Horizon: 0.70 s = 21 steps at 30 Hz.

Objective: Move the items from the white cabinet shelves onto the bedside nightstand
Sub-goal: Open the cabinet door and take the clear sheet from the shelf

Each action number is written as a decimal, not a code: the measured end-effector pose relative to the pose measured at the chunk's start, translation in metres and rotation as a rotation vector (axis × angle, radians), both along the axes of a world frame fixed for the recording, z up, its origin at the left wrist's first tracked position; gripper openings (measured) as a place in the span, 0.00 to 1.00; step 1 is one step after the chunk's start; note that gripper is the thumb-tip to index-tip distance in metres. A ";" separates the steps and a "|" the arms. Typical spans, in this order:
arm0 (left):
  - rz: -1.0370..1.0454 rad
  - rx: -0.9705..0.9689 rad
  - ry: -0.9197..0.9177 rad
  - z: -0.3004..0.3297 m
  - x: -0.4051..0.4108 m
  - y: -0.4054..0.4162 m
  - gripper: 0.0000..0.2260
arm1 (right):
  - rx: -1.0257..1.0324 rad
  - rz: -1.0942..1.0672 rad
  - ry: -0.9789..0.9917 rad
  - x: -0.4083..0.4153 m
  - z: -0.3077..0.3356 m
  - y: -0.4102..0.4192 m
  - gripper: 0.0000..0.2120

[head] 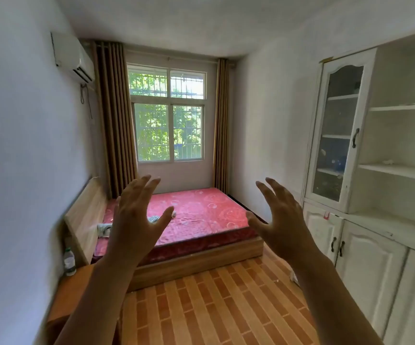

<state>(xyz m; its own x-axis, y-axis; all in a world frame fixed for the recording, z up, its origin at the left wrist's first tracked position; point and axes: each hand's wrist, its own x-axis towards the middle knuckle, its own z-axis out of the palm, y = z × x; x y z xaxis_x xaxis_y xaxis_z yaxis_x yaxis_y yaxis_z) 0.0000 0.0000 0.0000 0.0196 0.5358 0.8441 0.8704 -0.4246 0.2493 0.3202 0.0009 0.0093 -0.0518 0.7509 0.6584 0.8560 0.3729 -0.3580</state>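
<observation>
Cabinet shelves (pixel 400 170) right of empty hands (pixel 136 220)

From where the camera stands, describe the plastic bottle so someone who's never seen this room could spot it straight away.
Find the bed with the red mattress under the window, then its wooden headboard on the left wall. Just in front of that headboard's near end stands the bottle, upright on the orange-brown nightstand. It is clear plastic with a green cap, the only thing seen standing there.

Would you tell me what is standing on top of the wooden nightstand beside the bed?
A clear plastic bottle stands at the far end of the nightstand, near the wall. The left forearm covers its near right part, so anything there is hidden.
</observation>
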 end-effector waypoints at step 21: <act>-0.154 -0.075 -0.082 -0.002 -0.068 0.268 0.32 | 0.010 -0.194 -0.016 -0.080 -0.003 0.228 0.38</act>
